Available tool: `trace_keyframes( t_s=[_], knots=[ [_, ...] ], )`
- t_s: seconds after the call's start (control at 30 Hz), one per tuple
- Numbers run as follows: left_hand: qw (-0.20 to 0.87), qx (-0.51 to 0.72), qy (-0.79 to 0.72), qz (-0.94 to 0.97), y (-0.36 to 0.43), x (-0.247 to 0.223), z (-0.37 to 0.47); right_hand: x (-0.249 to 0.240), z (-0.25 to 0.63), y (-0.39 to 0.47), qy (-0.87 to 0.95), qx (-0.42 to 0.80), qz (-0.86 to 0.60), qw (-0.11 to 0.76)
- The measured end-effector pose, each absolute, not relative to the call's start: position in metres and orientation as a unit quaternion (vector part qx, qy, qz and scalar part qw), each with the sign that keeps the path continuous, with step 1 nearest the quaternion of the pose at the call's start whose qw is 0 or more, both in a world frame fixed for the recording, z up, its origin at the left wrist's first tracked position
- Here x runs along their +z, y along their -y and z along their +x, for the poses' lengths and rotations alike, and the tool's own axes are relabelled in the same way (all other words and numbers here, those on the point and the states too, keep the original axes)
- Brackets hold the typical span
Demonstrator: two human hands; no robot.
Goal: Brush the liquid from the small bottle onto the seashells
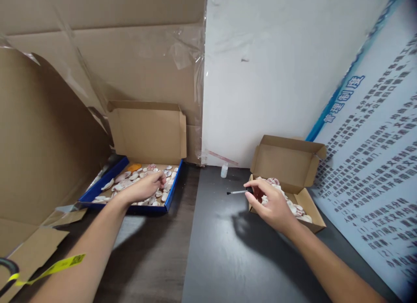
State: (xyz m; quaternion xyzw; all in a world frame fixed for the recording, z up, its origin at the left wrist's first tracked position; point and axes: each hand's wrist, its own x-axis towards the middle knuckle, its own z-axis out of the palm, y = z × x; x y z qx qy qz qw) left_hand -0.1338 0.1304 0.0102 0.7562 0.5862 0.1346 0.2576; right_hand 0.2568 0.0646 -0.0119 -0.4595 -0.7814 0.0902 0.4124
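Note:
My left hand (146,188) is over an open blue-rimmed cardboard box (125,210) of seashells (119,188). Its fingers are closed and pointed down at the shells; whatever they hold, if anything, is hidden. Between the thumb and fingers of my right hand (269,203) is a small black-capped applicator brush (239,192), its dark tip pointing left. Just behind that hand stands a second open brown box (317,207), also with shells (295,207) in it. A small clear bottle (224,170) with pale contents stands upright on the dark table, left of and behind the brush.
The table has a dark grey mat (215,251) on the right and a wood-grain surface (153,255) on the left. Cardboard sheets (146,59) and a white wall (267,68) rise behind. A printed board (371,164) leans at right. A yellow strip (61,264) shows lower left.

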Motion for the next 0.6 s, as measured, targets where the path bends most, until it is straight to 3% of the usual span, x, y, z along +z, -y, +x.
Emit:
trace_keyframes(
  t_s=[0.4,0.6],
  knots=[
    [0.188,0.181,-0.597,0.759,-0.131,0.011,-0.134,-0.017,0.253,-0.061,0.786,0.112,-0.447,0.413],
    [0.295,0.257,-0.588,0.708,-0.120,0.023,-0.119,-0.013,0.251,-0.059,0.787,0.118,-0.451,0.404]
  ],
)
